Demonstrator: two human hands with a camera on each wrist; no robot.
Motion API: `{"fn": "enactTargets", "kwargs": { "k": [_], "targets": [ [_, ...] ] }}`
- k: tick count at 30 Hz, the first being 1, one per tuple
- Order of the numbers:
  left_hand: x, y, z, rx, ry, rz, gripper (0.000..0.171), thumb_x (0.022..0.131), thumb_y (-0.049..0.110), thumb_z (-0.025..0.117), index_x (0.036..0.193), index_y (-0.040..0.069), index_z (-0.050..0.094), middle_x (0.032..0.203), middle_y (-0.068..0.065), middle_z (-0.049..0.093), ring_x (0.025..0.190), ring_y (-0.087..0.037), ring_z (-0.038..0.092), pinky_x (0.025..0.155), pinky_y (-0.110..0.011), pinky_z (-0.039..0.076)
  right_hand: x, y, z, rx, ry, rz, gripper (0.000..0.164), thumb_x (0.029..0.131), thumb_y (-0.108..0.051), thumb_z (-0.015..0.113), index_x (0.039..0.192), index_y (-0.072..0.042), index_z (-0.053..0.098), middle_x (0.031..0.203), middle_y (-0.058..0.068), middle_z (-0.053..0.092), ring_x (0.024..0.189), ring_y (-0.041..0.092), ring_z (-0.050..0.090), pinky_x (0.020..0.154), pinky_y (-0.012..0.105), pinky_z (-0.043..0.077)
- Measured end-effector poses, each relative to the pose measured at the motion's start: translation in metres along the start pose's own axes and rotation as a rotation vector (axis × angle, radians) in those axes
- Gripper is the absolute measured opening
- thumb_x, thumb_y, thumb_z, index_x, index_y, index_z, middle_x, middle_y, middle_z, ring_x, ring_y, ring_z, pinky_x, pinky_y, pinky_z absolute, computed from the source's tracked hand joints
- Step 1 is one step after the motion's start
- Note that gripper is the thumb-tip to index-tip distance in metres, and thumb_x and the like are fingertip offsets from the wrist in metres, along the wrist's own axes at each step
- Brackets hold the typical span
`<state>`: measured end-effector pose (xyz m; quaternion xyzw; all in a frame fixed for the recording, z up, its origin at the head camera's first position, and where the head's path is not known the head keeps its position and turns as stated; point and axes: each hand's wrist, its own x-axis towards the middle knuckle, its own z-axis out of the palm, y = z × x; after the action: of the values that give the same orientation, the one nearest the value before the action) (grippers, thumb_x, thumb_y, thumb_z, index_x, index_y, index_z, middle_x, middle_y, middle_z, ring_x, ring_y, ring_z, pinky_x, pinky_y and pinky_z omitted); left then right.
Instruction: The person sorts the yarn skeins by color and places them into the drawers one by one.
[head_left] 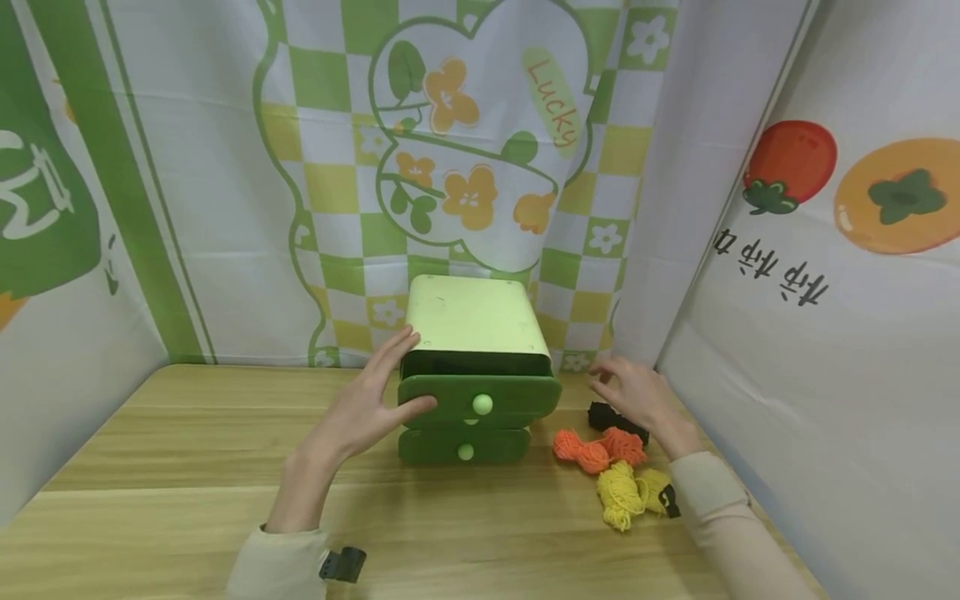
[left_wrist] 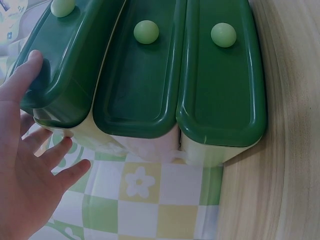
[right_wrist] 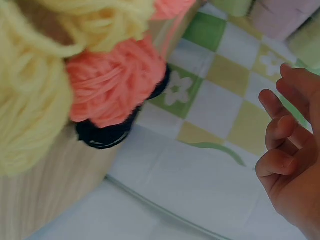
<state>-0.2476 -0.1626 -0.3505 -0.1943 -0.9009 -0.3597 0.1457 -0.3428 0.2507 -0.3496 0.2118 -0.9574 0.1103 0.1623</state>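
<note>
Centre frame, the left hand (head_left: 360, 417) spreads wide, gripping nothing, thumb at the part-open top drawer (head_left: 521, 397); the right hand (head_left: 636, 393) (empty, loosely curled) hangs near yarn (head_left: 622, 448), lower right. Opening seems underway; next probably calls for widening the gap.

Both arms (head_left: 300, 487) are stretched forward, covered by pale sleeves (head_left: 720, 500) up to near the wrists. The left hand (head_left: 356, 417) is held spread, its thumb (head_left: 416, 407) set well apart from the extended fingers (head_left: 393, 346). The right hand (head_left: 633, 392) is turned inward, its fingers (right_wrist: 272, 102) loosely bent.
</note>
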Motion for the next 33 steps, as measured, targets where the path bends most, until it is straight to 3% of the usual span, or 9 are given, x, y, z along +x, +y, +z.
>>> {"fn": "enactTargets", "kwargs": {
  "k": [4,10,16,25,33],
  "targets": [
    [0.0,0.0,0.0,-0.002,-0.001,-0.001,0.089,0.089,0.062,0.063,0.158,0.039,0.013,0.168,0.011,0.007,0.149,-0.037,0.027,0.103,-0.074,0.039,-0.001,0.008,0.006,-0.008,-0.054,0.042,0.027,0.095,-0.036,0.065,0.114,-0.018,0.072,0.098,-0.001,0.073,0.084,0.02,0.069,0.067,0.043,0.057],
    [0.0,-0.001,0.0,-0.006,-0.002,-0.003,0.089,0.089,0.062,0.064,0.158,0.039,0.013,0.168,0.012,0.006,0.15,-0.036,0.026,0.104,-0.074,0.038,-0.001,0.022,0.017,-0.053,-0.075,0.032,0.03,0.094,-0.036,0.066,0.114,-0.015,0.073,0.095,0.001,0.074,0.08,0.018,0.069,0.062,0.036,0.055],
    [0.0,-0.001,0.0,-0.007,-0.004,-0.004,0.089,0.088,0.062,0.063,0.158,0.039,0.013,0.167,0.012,0.006,0.151,-0.035,0.024,0.105,-0.074,0.036,-0.002,0.036,0.027,-0.121,-0.081,-0.004,0.031,0.091,-0.036,0.07,0.111,-0.013,0.074,0.093,0.004,0.075,0.08,0.022,0.07,0.067,0.04,0.057],
    [0.001,-0.001,-0.001,0.0,0.0,0.0,0.089,0.089,0.061,0.064,0.159,0.038,0.014,0.168,0.009,0.007,0.151,-0.036,0.024,0.105,-0.074,0.036,-0.003,0.05,0.031,-0.12,-0.123,-0.016,0.031,0.087,-0.03,0.075,0.111,-0.011,0.074,0.092,0.006,0.075,0.083,0.024,0.07,0.073,0.045,0.058],
    [0.002,0.0,0.0,-0.001,-0.002,-0.004,0.09,0.089,0.062,0.064,0.159,0.037,0.014,0.168,0.008,0.008,0.151,-0.036,0.024,0.105,-0.075,0.036,-0.009,0.058,0.033,-0.147,-0.258,0.058,0.039,0.088,-0.028,0.074,0.122,-0.009,0.068,0.098,0.009,0.073,0.087,0.024,0.068,0.072,0.044,0.057]
  ]
}}
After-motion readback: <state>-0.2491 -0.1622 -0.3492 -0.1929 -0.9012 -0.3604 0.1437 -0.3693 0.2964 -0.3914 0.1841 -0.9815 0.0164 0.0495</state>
